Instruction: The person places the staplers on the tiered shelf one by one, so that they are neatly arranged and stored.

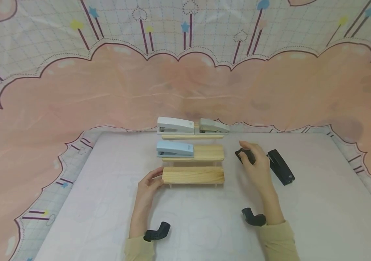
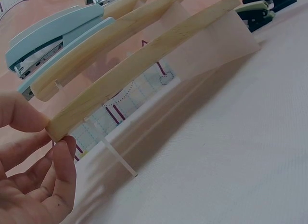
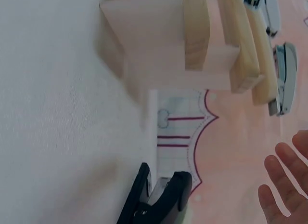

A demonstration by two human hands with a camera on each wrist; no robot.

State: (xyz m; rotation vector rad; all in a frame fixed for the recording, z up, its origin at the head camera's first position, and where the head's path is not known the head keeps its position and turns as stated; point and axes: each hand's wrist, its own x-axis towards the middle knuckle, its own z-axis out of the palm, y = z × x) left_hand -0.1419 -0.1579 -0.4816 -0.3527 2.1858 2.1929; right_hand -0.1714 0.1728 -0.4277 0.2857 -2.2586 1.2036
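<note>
Head view: took in a white-covered table (image 1: 90, 217), with the front wooden board (image 1: 193, 175) near the middle and a black stapler (image 1: 250, 154) to its right, apart from it.
Left hand (image 1: 147, 185): pinched the left end of the front wooden board between thumb and fingers, best seen from the left wrist.
Right hand (image 1: 259, 163): lay around the black stapler, thumb nearer, fingers beyond; showed outstretched fingertips in the right wrist view; could not tell whether gripped or merely cupped.
Front wooden board: seemed light, stiff and smooth; stood on a thin clear support (image 2: 113, 149), probably the fragile part; best taken by the wooden end, as pinched.
Black stapler: looked rigid, fairly weighty and slick; judged best held across the middle, away from the hinged mouth.
Rear boards (image 1: 209, 152): carried a light blue stapler (image 1: 174, 149) on the nearer, a white stapler (image 1: 175, 125) and a grey stapler (image 1: 212, 126) on the farther.
Second black stapler (image 1: 280, 166): rested just right of the right hand.
</note>
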